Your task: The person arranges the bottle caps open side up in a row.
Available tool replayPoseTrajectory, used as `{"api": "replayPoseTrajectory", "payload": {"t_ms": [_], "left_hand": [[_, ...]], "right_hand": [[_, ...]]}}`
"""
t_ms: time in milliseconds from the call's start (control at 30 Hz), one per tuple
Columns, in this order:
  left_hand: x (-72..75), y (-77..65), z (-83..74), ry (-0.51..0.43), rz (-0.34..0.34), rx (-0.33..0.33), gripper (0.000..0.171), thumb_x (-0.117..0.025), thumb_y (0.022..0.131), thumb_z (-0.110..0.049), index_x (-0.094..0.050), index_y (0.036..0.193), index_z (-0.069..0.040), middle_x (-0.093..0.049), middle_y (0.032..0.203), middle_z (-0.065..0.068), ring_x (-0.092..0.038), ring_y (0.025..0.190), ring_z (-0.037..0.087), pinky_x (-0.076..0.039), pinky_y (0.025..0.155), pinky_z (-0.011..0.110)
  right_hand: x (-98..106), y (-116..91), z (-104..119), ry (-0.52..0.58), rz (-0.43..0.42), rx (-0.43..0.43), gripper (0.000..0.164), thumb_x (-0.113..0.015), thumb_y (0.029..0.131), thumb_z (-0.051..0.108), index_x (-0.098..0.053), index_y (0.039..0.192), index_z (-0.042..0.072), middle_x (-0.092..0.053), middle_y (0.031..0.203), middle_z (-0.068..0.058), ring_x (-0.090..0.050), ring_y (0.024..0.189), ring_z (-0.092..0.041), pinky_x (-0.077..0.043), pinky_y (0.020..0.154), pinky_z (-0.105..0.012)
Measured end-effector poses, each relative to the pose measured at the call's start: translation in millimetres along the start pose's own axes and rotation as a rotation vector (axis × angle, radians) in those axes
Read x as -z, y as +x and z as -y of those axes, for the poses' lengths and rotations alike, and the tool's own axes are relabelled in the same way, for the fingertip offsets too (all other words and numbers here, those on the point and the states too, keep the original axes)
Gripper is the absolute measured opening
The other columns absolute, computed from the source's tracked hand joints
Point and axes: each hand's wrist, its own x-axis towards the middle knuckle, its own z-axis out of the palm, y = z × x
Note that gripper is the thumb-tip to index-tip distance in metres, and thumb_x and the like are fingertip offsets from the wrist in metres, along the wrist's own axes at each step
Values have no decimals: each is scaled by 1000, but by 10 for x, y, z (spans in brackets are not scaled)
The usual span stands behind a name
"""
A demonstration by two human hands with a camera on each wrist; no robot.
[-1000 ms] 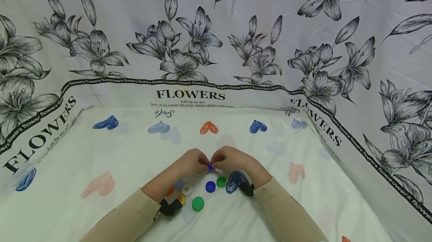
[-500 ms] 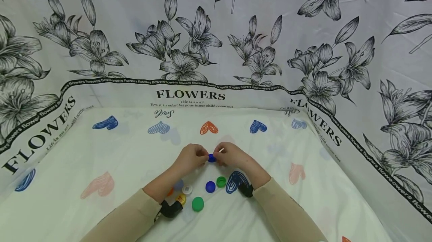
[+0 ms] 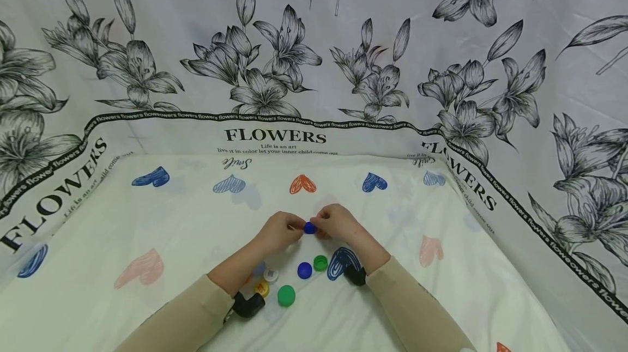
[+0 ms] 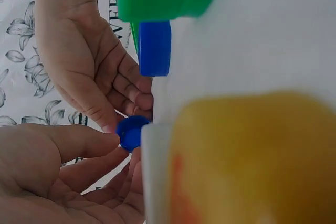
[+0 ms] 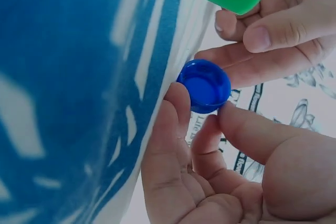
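Note:
A small blue bottle cap (image 3: 309, 228) is held between the two hands in the head view, beyond the other caps. My right hand (image 3: 338, 224) pinches it between thumb and fingers. The right wrist view shows the hollow inside of this blue cap (image 5: 205, 86). From the other side, my left hand (image 3: 278, 233) reaches to it. Its extended index finger overlaps the cap's far edge, while its thumb stands apart in the right wrist view. Nearer the body lie another blue cap (image 3: 304, 271), an upturned green cap (image 3: 320, 263) and a larger green cap (image 3: 287, 296).
By the left forearm are a white cap (image 3: 271, 274), a yellow cap (image 3: 261, 288) and an orange item, mostly hidden. The white cloth (image 3: 196, 232) bears printed hearts. A flower-print curtain (image 3: 275, 68) rises behind and at both sides. Black wrist cameras sit under both wrists.
Both hands have moved slightly away from the body with the blue cap. The left thumb and fingers pinched it a second ago; now the left grip has loosened. The other caps lie still.

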Motion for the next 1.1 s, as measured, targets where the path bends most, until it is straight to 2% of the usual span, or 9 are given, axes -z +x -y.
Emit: {"api": "replayPoseTrajectory", "payload": {"t_ms": [200, 300, 433, 567, 733, 867, 1100], "left_hand": [[6, 3, -6, 19, 35, -20, 36, -66, 90, 1, -68, 126, 6, -72, 109, 11, -64, 92, 21, -56, 84, 37], [12, 6, -9, 41, 48, -21, 41, -65, 89, 2, -65, 130, 9, -71, 113, 14, -63, 92, 22, -55, 85, 38], [13, 1, -17, 45, 59, -6, 44, -65, 91, 2, -61, 133, 10, -69, 120, 17, -61, 94, 22, -54, 86, 39], [-1, -3, -18, 21, 18, 13, 42, -65, 92, 1, -62, 134, 8, -67, 125, 18, -63, 102, 26, -54, 90, 41], [-24, -1, -12, -23, -56, 55, 35, -66, 93, -3, -67, 128, 3, -68, 120, 15, -66, 104, 28, -57, 84, 39], [-37, 3, -10, -72, -77, 94, 32, -65, 96, -5, -68, 127, 0, -69, 120, 12, -66, 106, 28, -57, 86, 39], [-19, 26, 7, -128, -101, 116, 36, -64, 98, -6, -65, 134, -3, -65, 133, 14, -62, 123, 34, -54, 96, 45]], "right_hand": [[13, 45, -14, 58, 9, -10, 22, -66, 102, 25, -74, 101, 4, -71, 84, -4, -67, 77, -18, -54, 70, -28], [23, 49, -17, 78, 45, 12, 21, -65, 102, 18, -74, 112, 2, -72, 89, -5, -67, 79, -17, -55, 71, -28], [34, 33, -11, 68, 105, 54, 28, -62, 103, 13, -70, 128, 3, -71, 103, -6, -65, 86, -18, -54, 76, -30], [38, 3, 6, 61, 119, 58, 34, -61, 102, 12, -64, 136, 6, -67, 111, -8, -65, 89, -19, -54, 81, -33], [38, -52, 40, 86, 136, 25, 35, -60, 101, 8, -62, 135, 4, -67, 102, -8, -67, 85, -21, -56, 82, -34], [21, -71, 50, 160, 179, 18, 41, -59, 101, 6, -55, 141, 3, -68, 101, -10, -69, 88, -21, -57, 85, -35], [27, -62, 52, 210, 182, 49, 55, -61, 102, 10, -42, 153, 7, -63, 116, -11, -67, 99, -21, -53, 95, -40]]}}
